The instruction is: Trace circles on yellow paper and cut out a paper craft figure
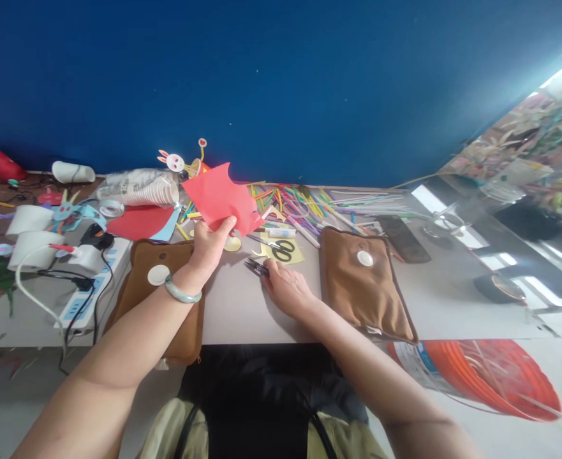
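My left hand [214,242] pinches a sheet of red paper [223,197] between thumb and fingers and lifts it above the table. Curved notches run along the paper's edges. Low over the table, my right hand [285,285] is closed on small black snips [256,266], their pointed tips facing left. Between the hands and the wall, black-handled scissors [284,250] lie on a piece of yellow paper [298,254]. A white glue stick or marker [281,233] rests just behind them.
Two brown hot-water bags [369,280] flank the work area. Colourful pipe cleaners [304,207] pile up along the blue wall [281,89]. At left are a power strip [92,287] with cables, paper cups [147,192] and red paper. An orange bucket [491,376] lies below the table edge at right.
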Motion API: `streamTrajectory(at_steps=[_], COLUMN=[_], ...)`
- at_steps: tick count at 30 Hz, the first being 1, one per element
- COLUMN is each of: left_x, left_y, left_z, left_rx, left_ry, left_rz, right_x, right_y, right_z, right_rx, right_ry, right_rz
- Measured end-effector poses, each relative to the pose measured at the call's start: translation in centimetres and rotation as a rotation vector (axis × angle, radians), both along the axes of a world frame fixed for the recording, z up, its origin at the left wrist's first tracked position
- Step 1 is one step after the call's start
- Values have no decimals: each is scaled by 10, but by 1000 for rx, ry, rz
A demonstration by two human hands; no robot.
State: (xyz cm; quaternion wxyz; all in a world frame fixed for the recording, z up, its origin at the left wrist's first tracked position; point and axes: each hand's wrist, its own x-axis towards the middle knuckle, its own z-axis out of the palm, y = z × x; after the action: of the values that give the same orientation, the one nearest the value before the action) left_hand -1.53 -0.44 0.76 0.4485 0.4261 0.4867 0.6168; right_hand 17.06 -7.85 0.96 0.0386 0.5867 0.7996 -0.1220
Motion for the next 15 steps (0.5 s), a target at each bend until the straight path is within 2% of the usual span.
streamTrajectory(at_steps=[3, 5, 10, 12, 15], left_x=[1, 2, 3, 3, 2], left_y=[1, 2, 0, 0, 0], left_z=[-3, -4, -3, -2, -2], left_rx=[91, 97, 82, 82, 100], left_ry=[-9, -19, -38, -42, -33], left_rz=[89, 88, 57, 62, 82], right_x=[9, 18, 32, 32, 27], right_y=[9, 20, 48, 52, 47], right_z=[5, 10, 10, 8, 9], right_rx=[124, 190, 130, 112, 174], right_ry=[-26, -134, -268, -278, -251], right_rz=[38, -24, -71, -84, -94])
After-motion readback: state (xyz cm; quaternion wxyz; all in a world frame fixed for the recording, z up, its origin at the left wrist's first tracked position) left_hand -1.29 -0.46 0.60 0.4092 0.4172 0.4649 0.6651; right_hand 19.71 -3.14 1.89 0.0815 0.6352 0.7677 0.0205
